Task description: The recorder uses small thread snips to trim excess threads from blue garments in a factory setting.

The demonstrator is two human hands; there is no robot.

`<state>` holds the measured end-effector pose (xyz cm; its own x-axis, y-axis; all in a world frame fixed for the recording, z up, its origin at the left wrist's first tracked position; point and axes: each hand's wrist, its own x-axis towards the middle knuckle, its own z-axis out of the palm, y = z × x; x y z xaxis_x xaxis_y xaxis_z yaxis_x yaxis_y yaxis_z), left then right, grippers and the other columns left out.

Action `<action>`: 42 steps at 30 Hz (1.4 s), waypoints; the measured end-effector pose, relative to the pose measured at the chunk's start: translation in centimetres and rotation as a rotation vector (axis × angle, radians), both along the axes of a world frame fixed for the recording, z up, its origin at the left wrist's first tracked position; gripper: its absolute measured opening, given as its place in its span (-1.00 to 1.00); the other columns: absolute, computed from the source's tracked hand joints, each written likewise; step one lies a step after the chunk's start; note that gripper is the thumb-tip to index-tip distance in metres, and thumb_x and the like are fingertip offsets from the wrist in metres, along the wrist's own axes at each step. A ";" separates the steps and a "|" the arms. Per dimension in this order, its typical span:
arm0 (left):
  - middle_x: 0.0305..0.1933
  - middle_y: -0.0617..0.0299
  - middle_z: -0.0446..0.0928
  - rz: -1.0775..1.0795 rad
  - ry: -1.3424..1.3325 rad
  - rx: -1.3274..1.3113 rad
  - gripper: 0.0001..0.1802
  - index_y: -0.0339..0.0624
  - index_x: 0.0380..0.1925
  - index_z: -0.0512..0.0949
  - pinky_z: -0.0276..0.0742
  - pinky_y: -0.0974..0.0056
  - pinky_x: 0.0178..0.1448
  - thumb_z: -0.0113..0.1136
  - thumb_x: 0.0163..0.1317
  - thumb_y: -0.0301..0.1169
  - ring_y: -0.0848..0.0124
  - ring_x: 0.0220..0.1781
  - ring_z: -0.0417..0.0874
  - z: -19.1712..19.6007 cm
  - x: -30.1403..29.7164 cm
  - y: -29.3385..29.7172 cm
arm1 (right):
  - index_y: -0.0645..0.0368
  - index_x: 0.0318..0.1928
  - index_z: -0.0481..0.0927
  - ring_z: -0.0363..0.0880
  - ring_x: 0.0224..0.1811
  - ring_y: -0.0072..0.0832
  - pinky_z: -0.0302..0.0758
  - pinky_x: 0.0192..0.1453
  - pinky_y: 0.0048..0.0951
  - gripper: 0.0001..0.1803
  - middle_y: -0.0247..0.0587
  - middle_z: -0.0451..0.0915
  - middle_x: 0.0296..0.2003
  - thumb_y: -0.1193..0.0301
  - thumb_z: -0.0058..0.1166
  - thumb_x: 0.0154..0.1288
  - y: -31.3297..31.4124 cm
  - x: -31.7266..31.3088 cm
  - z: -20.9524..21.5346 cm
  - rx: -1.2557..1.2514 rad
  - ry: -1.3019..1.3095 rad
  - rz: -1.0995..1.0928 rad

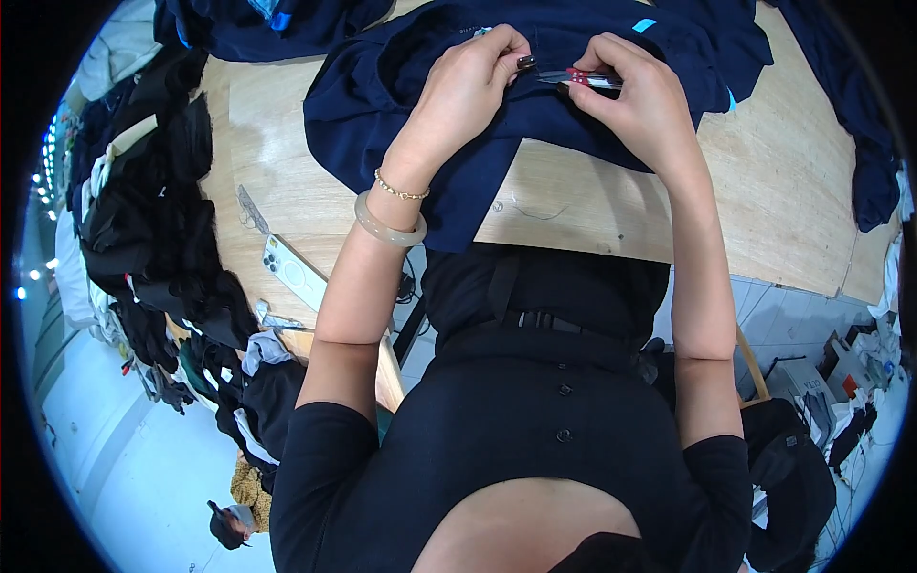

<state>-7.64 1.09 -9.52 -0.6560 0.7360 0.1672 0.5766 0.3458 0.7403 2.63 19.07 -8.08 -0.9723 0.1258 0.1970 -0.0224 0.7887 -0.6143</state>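
A dark navy garment [353, 119] lies spread on the wooden table [764, 181] in front of me. My left hand [463, 91] is closed in a pinch on its fabric, thumb and forefinger together near an inner edge of the cloth. Between the thumb and fingers of my right hand [645, 100] is a small pair of thread snips [590, 80] with red and silver parts. Their blades point left, towards the pinched fingertips, just above the cloth. Whether a thread lies between the blades is too small to tell.
A phone in a pale case [294, 275] rests at the table's left. Dark clothes [143, 215] are heaped along the left side, and another navy garment [267, 29] lies at the back left. More navy cloth [864, 162] hangs over the right side. A person [239, 511] is at the lower left.
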 end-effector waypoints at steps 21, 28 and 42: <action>-0.24 0.19 0.57 -0.363 -0.308 -0.320 -0.76 -0.33 -0.45 0.64 0.48 0.38 -0.17 0.15 0.29 -0.38 0.38 -0.28 0.61 5.6 2.7 -5.5 | 0.16 -0.34 0.61 0.56 -0.35 -0.53 0.47 -0.18 -0.50 -0.79 -0.29 0.65 -0.41 0.30 0.29 0.09 1.7 0.8 -1.1 -0.374 -0.021 -0.159; -0.26 0.12 0.49 0.191 0.180 -0.086 -0.82 -0.29 -0.36 0.56 0.53 0.26 -0.24 0.34 0.08 -0.46 0.26 -0.37 0.58 2.1 3.5 1.0 | 0.18 -0.30 0.63 0.55 -0.35 -0.63 0.45 -0.16 -0.59 -0.77 -0.34 0.64 -0.41 0.31 0.32 0.12 1.5 0.4 -1.8 -0.571 0.043 -0.201; -0.48 0.15 0.60 0.103 -0.185 -0.068 -0.91 -0.39 -0.34 0.54 0.55 0.44 -0.27 0.10 0.29 -0.56 0.51 -0.43 0.62 1.6 1.5 0.8 | 0.19 -0.30 0.63 0.53 -0.36 -0.69 0.43 -0.19 -0.66 -0.82 -0.37 0.64 -0.42 0.37 0.30 0.14 1.6 0.6 -2.2 -0.634 0.062 -0.200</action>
<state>-6.10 1.93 -7.92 -0.7433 0.6689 -0.0107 0.3921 0.4486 0.8031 3.26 20.63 -10.31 -0.9075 0.4123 0.0803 0.0365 0.2679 -0.9628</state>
